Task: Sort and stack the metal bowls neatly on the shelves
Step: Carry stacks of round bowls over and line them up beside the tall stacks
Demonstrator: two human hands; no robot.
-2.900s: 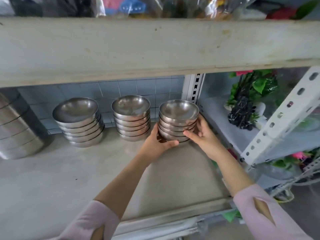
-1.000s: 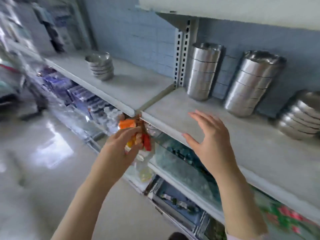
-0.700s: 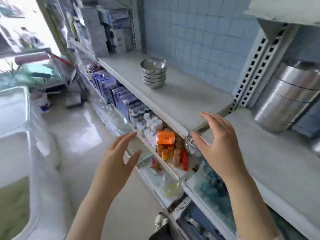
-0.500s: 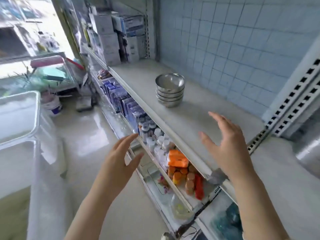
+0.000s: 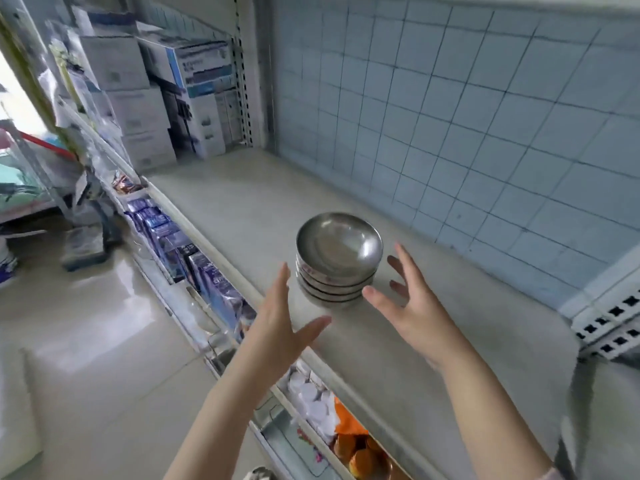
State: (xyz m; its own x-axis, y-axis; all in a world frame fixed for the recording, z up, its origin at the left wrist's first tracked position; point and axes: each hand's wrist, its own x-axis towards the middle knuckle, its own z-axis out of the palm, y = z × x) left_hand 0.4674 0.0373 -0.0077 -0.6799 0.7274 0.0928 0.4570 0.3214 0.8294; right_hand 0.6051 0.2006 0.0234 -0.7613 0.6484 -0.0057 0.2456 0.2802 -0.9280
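Steel bowls [image 5: 337, 261], stacked on the shelf [image 5: 242, 209], are flanked by the spread, empty left hand [image 5: 277, 327] at seven o'clock and right hand [image 5: 412, 310] at four; the lowest bowl is best clasped from both sides and the stack kept level.

Shiny metal bowls [image 5: 337, 261] sit nested upright on the shelf [image 5: 249, 209].

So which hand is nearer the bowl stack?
Right, narrowly. The right hand flanks the bowl stack on its right, thumb at its lower edge; the left hand is open just short of its left side.
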